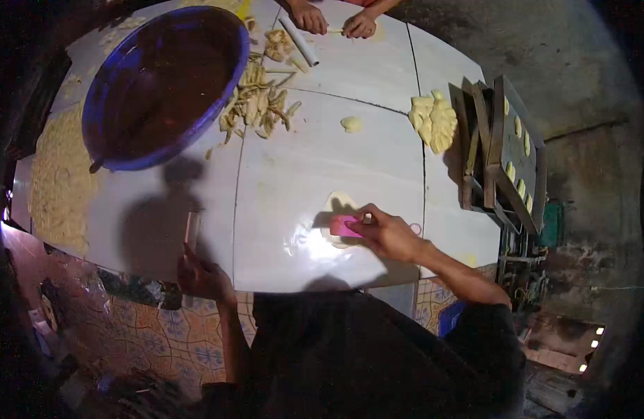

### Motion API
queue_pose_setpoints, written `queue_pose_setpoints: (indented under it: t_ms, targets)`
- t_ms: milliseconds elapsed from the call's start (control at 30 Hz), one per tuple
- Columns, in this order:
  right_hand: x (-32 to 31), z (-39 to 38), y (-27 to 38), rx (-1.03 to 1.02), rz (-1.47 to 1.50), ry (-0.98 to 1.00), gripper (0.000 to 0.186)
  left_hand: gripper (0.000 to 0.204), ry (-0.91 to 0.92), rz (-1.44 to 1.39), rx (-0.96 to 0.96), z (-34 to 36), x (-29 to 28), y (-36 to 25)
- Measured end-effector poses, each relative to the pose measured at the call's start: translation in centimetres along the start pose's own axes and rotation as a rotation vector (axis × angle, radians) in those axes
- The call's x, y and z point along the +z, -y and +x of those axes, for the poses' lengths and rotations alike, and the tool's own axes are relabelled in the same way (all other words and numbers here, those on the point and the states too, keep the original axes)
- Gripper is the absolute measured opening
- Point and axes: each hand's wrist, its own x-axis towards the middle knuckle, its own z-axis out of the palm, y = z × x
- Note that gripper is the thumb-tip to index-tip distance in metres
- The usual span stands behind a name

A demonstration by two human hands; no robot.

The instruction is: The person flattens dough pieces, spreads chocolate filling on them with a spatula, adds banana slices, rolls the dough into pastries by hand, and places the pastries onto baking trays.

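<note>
The dark shirt (350,349) is nearest the camera. At left, the blue basin (149,160) stands on the table (287,171). The left hand (205,277) is closed around the lower end of a rod (192,229) at the table's front edge. The dough sheet (331,204) lies flat near the front edge. Above it, the pink tool (343,225) is pinched between thumb and fingers of the right hand (390,236); contact with the dough cannot be determined. Farther right, a dough pile (435,124) lies near tilted trays (499,133).
</note>
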Motion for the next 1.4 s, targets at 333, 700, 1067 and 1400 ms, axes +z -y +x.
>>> queue_pose_setpoints:
  t_ms: [333, 700, 1067, 1400]
  targets:
    - [8.3, -5.7, -2.3, 0.168, -0.095, -0.132, 0.041, 0.033, -0.032, -0.243, -0.107, 2.7, -2.6, -2.6]
    - [3.3, 11.8, 4.5, -0.061, 0.523, 0.093, 0.035, 0.044, 0.034, 0.115, -0.079, -0.1, -1.3, -1.1]
    - [4.2, 28.1, -5.8, 0.011, 0.019, -0.743, 0.018, 0.050, 0.158, 0.241, -0.111, 0.7, -1.2, -1.4]
    - [6.0, 5.8, -6.4, -0.117, 0.266, -0.317, 0.026, 0.044, 0.278, -0.584, 0.168, 3.8, 1.9, -9.8]
